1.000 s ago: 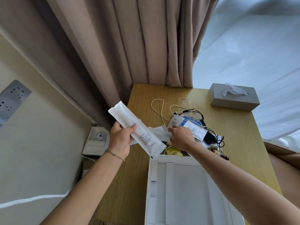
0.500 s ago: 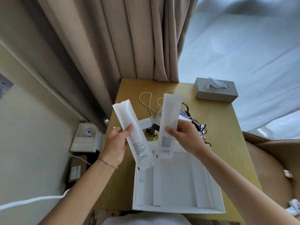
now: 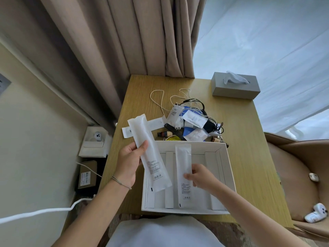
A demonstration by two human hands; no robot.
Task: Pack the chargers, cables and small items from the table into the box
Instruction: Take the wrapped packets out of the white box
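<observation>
A: What changed just now?
B: Half a second ago both white sachets were held upright above the box (image 3: 224,158); now the right hand (image 3: 202,176) has one sachet (image 3: 183,172) low inside it, grip pinched on its edge; nearly placed, I'd judge.
A: And the left?
B: The left hand (image 3: 128,164) grips the second sachet (image 3: 148,152) tilted over the box's left side; it likely follows.
A: Beyond the hands?
B: The pile of cables and chargers (image 3: 192,122) waits on the surface (image 3: 249,139); farther off, a tissue box (image 3: 235,86); then curtains (image 3: 124,41).
</observation>
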